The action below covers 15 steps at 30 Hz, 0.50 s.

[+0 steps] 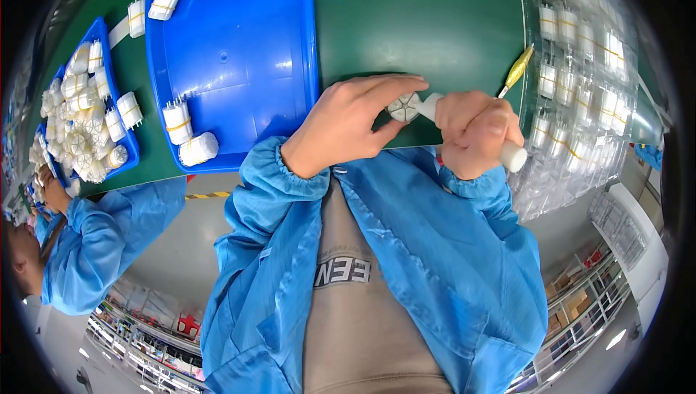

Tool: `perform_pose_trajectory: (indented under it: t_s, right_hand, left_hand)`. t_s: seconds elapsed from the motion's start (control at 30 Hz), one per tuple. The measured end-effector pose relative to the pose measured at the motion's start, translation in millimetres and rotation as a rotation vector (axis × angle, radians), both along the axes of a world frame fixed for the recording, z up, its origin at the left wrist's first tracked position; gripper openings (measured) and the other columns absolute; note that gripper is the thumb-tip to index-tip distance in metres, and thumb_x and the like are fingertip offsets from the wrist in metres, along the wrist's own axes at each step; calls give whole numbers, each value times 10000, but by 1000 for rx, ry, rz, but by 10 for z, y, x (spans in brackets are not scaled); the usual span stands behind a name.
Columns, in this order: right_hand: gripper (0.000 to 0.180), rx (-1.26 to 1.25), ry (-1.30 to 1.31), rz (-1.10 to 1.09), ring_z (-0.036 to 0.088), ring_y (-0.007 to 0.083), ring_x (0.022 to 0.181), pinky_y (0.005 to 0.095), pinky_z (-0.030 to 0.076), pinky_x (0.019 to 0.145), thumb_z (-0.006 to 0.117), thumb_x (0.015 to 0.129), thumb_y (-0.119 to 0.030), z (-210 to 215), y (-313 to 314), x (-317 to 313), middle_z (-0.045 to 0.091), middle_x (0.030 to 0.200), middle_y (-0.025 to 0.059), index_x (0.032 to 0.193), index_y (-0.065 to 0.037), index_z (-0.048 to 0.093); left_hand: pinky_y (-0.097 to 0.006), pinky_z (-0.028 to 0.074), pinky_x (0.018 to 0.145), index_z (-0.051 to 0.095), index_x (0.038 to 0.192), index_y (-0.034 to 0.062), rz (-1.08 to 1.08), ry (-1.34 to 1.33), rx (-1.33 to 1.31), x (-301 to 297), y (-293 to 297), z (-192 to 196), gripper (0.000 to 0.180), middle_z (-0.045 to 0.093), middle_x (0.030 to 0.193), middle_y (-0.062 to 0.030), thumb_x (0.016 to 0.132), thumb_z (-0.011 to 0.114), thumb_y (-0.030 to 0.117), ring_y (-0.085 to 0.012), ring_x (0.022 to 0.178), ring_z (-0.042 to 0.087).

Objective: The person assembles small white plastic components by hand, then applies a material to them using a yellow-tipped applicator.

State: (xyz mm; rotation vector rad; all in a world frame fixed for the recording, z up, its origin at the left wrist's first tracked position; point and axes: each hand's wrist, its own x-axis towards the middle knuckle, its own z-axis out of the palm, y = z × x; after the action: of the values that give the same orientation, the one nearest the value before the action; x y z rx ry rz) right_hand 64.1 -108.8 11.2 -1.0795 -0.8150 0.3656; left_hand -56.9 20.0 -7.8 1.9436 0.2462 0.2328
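Note:
My left hand is closed around a round white part with spoke-like lines on its end face, gripped between thumb and fingers near the table's front edge. My right hand is wrapped round a white rod-like tool with a rounded butt end. The tool's other end reaches the side of the round part; whether it presses on it or only rests there I cannot tell. A small pointed tool with a yellow handle lies to the right of my right hand.
A large blue tray stands left of my hands, with banded white bundles at its left side. Clear plastic trays hold several more on the right. At far left, a co-worker's hand is at a blue bin of white parts.

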Motion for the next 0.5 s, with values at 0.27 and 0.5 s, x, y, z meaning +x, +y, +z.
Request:
perform_pose_trajectory:
  t_s: [0.27, 0.5]
  right_hand:
    - [413, -166, -87, -104, 435, 126, 455, 287, 309, 417, 527, 1026, -118, -22, 48, -43, 498, 537, 74, 654, -5, 387]
    - [348, 181, 24, 196, 343, 139, 443, 327, 269, 399, 492, 1049, -144, -94, 39, 149, 455, 566, 64, 737, -19, 404]
  left_hand:
    - [-383, 559, 930, 676, 1213, 78, 163, -152, 200, 51, -61, 37, 485, 703, 1158, -130, 741, 780, 42, -345, 1034, 679]
    - [-395, 535, 973, 623, 1290, 74, 1, -84, 32, -28, -9, -66, 555, 660, 1282, -127, 755, 763, 31, -352, 1130, 645]
